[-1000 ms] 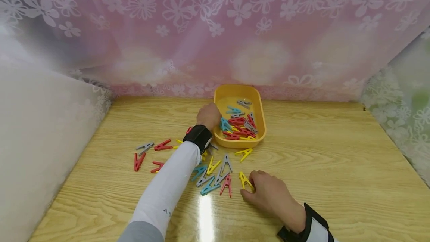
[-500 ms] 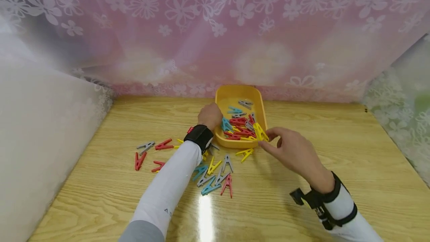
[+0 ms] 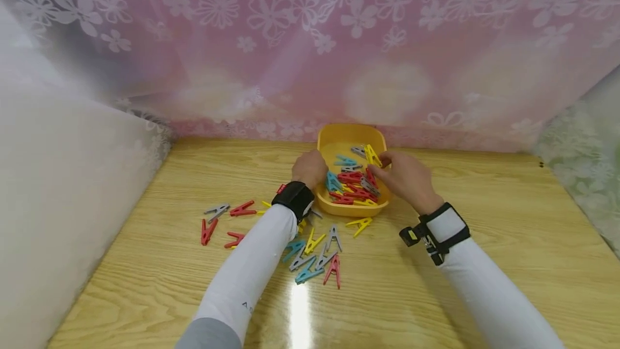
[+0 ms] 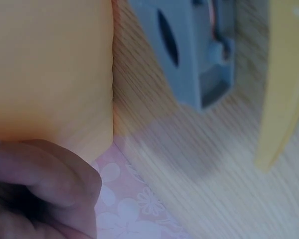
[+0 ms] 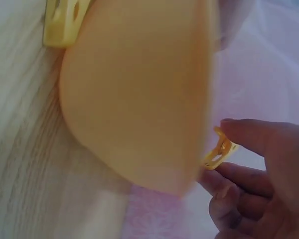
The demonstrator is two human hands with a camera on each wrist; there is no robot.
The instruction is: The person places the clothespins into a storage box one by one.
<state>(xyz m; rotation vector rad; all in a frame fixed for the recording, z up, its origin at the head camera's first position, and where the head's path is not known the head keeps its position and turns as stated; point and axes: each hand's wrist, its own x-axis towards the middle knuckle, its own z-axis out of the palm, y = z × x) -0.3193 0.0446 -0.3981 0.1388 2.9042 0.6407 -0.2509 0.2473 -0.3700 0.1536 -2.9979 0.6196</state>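
1. Head view: right of centre, the right hand pinches a yellow peg, slim V-shaped plastic, above the tub, which is smooth and round-cornered.
2. Curled fingers of the left hand grip the tub's left rim.
3. Heaped pegs in several colours fill its near half; loose pegs lie splayed across left and lower centre.
4. Streaky wood grain marks the table; white flowers pattern the pink sheet along the top.

Passing room over the table, far right; left hand and right hand flank the basket, clothespins before it
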